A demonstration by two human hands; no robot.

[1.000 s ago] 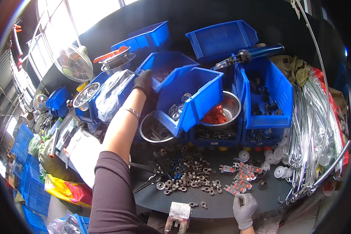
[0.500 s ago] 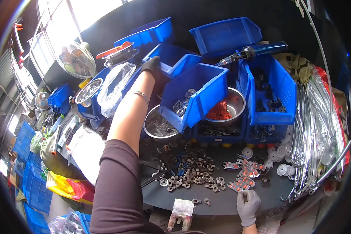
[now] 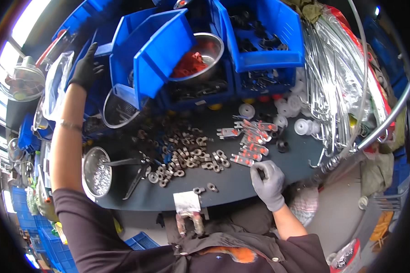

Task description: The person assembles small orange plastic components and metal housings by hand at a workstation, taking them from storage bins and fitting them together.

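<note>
My left hand, in a black glove, reaches to the far left with its fingers apart, beside a tilted blue bin. My right hand, in a grey glove, is at the table's near edge with thumb and fingertips curled together. Whatever is between them, if anything, is too small to make out. Just beyond its fingertips lie several flat metal brackets with red-orange parts. A heap of small metal ring-ended pieces spreads over the middle of the dark table.
Pliers lie near a steel bowl of small shiny parts. Another bowl holds red pieces behind the tilted bin. White plastic wheels and a bundle of long metal rods are at the right. A small metal block juts at the front edge.
The view has shifted, so the bench appears higher and further left. My left hand has come away from the blue bin's rim, its fingers now spread. My right hand stays curled by the brackets.
</note>
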